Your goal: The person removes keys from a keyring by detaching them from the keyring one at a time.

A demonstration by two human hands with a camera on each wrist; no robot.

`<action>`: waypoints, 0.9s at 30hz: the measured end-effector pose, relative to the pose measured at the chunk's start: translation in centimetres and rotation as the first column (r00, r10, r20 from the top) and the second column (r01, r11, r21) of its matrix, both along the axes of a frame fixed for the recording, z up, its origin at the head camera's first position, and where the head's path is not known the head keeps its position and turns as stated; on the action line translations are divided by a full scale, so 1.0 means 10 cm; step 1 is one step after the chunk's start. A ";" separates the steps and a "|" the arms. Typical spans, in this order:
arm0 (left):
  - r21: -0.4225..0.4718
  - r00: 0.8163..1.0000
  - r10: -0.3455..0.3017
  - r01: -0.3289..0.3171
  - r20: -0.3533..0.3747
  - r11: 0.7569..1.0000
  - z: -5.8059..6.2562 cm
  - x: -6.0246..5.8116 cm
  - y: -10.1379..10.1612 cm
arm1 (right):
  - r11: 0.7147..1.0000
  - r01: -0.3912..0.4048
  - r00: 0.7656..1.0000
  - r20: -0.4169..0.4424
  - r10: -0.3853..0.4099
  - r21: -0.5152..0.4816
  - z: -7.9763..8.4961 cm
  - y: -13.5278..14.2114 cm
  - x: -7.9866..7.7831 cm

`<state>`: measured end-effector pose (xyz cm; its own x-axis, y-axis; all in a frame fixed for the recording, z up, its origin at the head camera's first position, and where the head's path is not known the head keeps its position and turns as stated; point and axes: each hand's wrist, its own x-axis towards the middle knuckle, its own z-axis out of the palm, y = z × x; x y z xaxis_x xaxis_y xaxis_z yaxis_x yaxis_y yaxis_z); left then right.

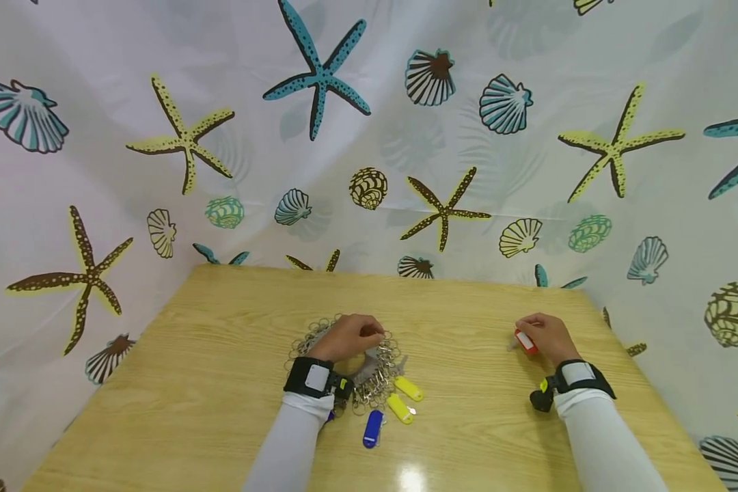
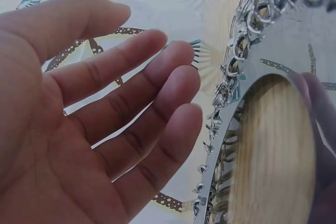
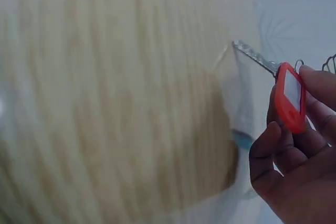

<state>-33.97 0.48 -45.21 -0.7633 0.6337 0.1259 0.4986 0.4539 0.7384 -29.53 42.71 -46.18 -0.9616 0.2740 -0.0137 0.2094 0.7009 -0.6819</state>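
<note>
My right hand (image 1: 547, 336) pinches a red key tag (image 3: 291, 100) between thumb and fingers at the right of the table. The tag has a white label, and a silver key (image 3: 255, 57) sticks out from its ring end. My left hand (image 2: 121, 103) holds nothing; its fingers are loosely bent and spread. It hovers over a curved metal plate (image 1: 369, 365) edged with many small metal hooks and rings (image 1: 389, 386), partly hiding it in the head view. In the left wrist view the shiny plate (image 2: 252, 69) stands beside the fingertips.
Right of the plate lie two yellow key tags (image 1: 408, 389) with keys. A blue key tag (image 1: 372, 429) lies in front, and another blue piece (image 1: 330, 416) shows partly behind the left wrist. The wooden table (image 1: 221, 328) meets a starfish-and-shell patterned curtain (image 1: 369, 137) at the back and sides.
</note>
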 end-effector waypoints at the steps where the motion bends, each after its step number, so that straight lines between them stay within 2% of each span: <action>1: 0.002 1.000 -0.001 0.001 0.001 1.000 0.00 0.00 0.00 | 1.000 -0.004 1.000 -0.004 0.005 0.018 -0.02 0.03 0.01; 6: 0.006 1.000 -0.007 0.007 0.003 1.000 -0.01 0.00 -0.02 | 0.995 -0.015 0.998 -0.055 0.020 0.095 -0.08 0.11 0.02; 9: 0.005 1.000 -0.004 0.004 0.001 1.000 0.00 0.00 -0.02 | 0.994 -0.033 0.996 -0.077 0.041 0.104 -0.09 0.12 0.01; 15: 0.003 1.000 -0.001 0.001 -0.002 1.000 0.00 0.01 -0.01 | 0.996 -0.031 0.999 -0.042 0.035 0.089 -0.09 0.14 -0.03; 27: 0.007 1.000 0.002 -0.002 0.000 1.000 0.00 0.00 -0.02 | 0.987 0.011 1.000 -0.027 -0.007 0.159 -0.08 0.13 -0.06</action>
